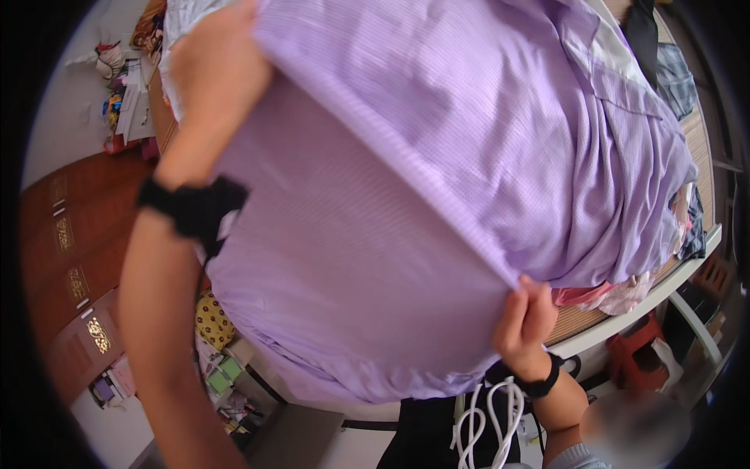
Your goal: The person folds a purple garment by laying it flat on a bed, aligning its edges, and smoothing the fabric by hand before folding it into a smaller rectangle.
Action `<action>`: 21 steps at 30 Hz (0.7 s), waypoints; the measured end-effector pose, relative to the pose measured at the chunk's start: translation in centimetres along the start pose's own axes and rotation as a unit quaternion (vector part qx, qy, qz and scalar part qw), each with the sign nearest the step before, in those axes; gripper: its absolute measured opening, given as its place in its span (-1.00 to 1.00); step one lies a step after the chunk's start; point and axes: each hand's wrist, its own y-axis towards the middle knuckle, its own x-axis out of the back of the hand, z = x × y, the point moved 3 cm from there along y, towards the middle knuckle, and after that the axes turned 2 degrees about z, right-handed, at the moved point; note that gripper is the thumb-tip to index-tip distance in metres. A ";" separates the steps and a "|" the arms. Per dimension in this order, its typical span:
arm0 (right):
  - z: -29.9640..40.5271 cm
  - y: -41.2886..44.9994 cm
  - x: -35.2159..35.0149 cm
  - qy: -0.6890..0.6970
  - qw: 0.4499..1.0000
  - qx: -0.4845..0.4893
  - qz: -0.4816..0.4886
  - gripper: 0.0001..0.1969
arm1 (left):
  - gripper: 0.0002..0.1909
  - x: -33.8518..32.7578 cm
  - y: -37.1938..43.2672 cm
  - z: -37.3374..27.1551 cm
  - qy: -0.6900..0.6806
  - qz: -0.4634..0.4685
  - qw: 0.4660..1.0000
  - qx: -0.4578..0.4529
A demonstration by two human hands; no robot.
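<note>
A large lilac fabric piece [363,234] with a fine ribbed pattern is stretched between my two hands, a folded edge running diagonally from one to the other. My left hand [222,58], slightly blurred, grips the upper end of that edge. At the lower right, my right hand [527,316] pinches the other end between thumb and fingers. More of the fabric lies bunched over the bed to the right, with a whitish patch [615,53] near its upper edge. Dark bands are on both wrists.
The bed's pale frame [633,328] curves along the right, with pink clothing [586,294] and a grey checked cloth [677,79] on its slatted surface. A red plastic stool [636,357] stands beyond. White looped cords [489,419] hang below my right hand. Reddish wooden cabinets [88,246] are at left.
</note>
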 end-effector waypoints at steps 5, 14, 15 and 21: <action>-10.4 1.2 -2.4 -0.139 0.989 -0.046 -0.020 -0.86 | -0.88 -10.8 0.5 -7.4 0.081 -0.096 0.991 0.041; -13.1 2.0 -4.7 -0.129 0.991 -0.046 -0.003 -0.84 | -0.44 -7.4 -3.4 -6.9 -0.006 -0.187 0.981 0.056; -13.3 1.9 -4.6 -0.129 0.991 -0.046 0.001 -0.84 | -0.32 -6.6 -5.4 -6.8 -0.096 -0.145 0.981 0.088; -13.3 2.1 -4.6 -0.151 0.988 -0.032 0.000 -0.80 | -0.31 -6.8 -18.4 -11.9 -0.199 0.151 0.958 0.143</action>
